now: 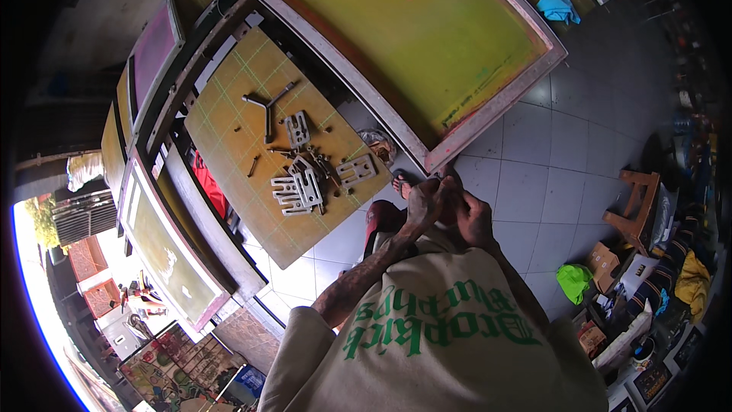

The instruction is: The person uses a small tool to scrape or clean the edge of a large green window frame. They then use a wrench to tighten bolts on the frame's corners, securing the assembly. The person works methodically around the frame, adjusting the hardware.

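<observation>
My left hand and my right hand come together in front of my chest, fingers closed. They are just below the near corner of a screen printing frame with yellow-green mesh. Whatever they pinch is too small to make out. To their left, a tan board with a green grid bears a three-armed socket wrench. Around the wrench lie slotted metal plates: one plate near it, another plate toward the right edge, and stacked plates nearer me. Loose bolts are scattered between them.
More screen frames stand along the left side. A blue cloth lies at the far right. On the tiled floor to the right are a wooden stool, a bright green bag and a cardboard box.
</observation>
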A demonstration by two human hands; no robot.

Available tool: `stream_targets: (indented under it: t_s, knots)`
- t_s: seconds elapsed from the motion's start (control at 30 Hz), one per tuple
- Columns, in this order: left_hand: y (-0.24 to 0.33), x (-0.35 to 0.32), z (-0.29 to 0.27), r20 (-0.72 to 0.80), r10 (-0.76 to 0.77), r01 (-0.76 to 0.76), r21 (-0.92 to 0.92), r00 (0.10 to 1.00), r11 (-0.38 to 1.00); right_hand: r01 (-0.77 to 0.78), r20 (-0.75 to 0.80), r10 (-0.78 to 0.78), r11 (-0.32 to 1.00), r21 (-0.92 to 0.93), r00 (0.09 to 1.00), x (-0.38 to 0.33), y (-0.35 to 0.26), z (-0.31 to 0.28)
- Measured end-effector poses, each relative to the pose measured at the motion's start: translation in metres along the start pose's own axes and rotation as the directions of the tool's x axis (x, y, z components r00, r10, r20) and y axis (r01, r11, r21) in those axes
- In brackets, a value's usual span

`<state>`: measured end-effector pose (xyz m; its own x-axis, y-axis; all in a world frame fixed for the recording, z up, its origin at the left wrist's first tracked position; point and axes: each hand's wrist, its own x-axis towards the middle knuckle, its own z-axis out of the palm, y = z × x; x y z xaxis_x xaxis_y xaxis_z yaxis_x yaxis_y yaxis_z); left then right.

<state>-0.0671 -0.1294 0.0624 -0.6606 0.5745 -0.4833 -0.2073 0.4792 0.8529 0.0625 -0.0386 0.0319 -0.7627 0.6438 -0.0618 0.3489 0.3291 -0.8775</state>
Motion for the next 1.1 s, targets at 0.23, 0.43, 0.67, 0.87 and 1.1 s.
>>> stream_targets:
  t_s: [0.23, 0.43, 0.67, 0.87, 1.1]
  knots:
    - [-0.026, 0.012, -0.014, 0.31, 0.123, -0.065, -0.191, 0.943, 0.979, -0.797, 0.737, 0.307, 0.176, 0.578, 0.602, 0.023, -0.059, -0.035]
    - [0.007, 0.0, -0.015, 0.172, 0.005, 0.02, -0.142, 0.985, 0.99, 0.145, -0.117, -0.165, 0.976, -0.163, 0.979, -0.002, -0.003, 0.013]
    - [-0.005, -0.001, 0.007, 0.03, -0.058, 0.063, -0.225, 0.998, 0.972, -0.236, 0.206, 0.177, 0.92, 0.313, 0.962, 0.003, -0.003, 0.004]
    - [-0.029, 0.01, 0.002, 0.371, -0.03, 0.268, -0.61, 0.928, 0.745, -0.91, 0.914, 0.05, -0.091, 0.405, 0.402, 0.032, -0.004, -0.019]
    - [-0.018, 0.008, -0.01, 0.394, 0.024, 0.23, -0.585, 0.919, 0.778, -0.852, 0.805, 0.306, 0.04, 0.522, 0.508, 0.023, -0.008, -0.01]
